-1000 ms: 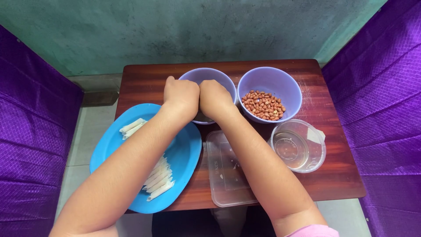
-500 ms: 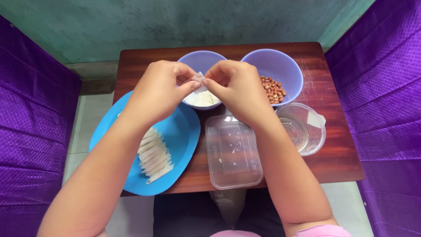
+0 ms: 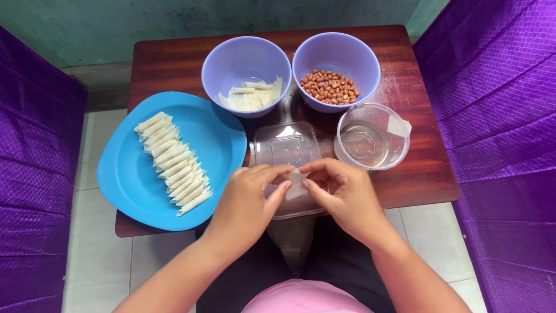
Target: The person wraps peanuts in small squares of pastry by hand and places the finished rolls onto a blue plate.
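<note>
My left hand [image 3: 249,200] and my right hand [image 3: 341,194] meet over a clear plastic lid [image 3: 288,152] at the table's near edge. Together they pinch one small white pastry sheet [image 3: 296,185] between the fingertips. Behind them, a lilac bowl [image 3: 246,64] holds more white pastry sheets [image 3: 250,97]. Beside it, a second lilac bowl [image 3: 337,55] holds peanuts [image 3: 329,87]. On the left, a blue plate [image 3: 139,179] carries a row of several rolled white pastry sticks [image 3: 174,162].
A clear round container [image 3: 372,138] with a little water stands right of the lid. The small dark wooden table [image 3: 174,64] is flanked by purple cushioned seats [image 3: 498,127] on both sides. Tiled floor shows below the table.
Both hands have pulled back from the left bowl to the near edge over the clear lid, bringing one pastry sheet. The bowls are now uncovered.
</note>
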